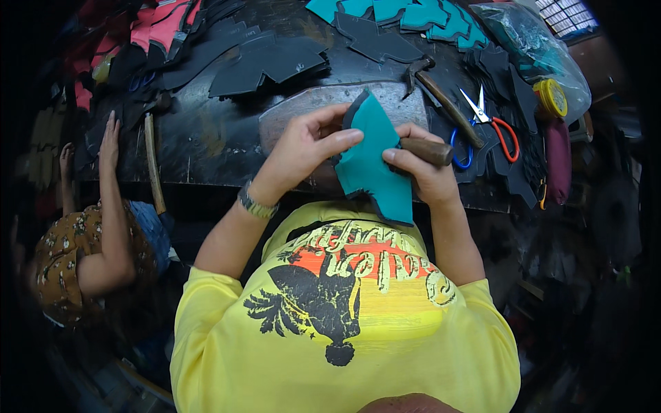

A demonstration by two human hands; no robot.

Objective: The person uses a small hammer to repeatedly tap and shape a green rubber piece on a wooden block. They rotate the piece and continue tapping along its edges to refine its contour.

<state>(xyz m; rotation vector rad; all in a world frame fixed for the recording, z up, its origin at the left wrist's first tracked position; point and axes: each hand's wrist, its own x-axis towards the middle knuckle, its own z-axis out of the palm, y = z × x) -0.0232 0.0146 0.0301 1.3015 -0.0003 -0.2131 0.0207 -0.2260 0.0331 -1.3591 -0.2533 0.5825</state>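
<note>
A teal cut piece of sheet material [377,165] with dark edges is held tilted over the table's near edge. My left hand [306,144] is closed on its upper left edge, thumb on the teal face. Closed on its right side is my right hand [430,172], its thumb pressing the teal face. A tool's wooden handle [430,151] also sits in my right hand, pointing right; its working end is hidden behind the piece. Under and beyond the piece lies a worn slab [292,113] on the black table [206,155].
Right of the slab lie a hammer [447,103] and scissors [480,113] with blue and red handles. Black pieces [268,65], teal pieces [427,17] and pink pieces [155,27] are piled at the back. Another person's hand [110,141] rests at the left, near another wooden handle [153,165].
</note>
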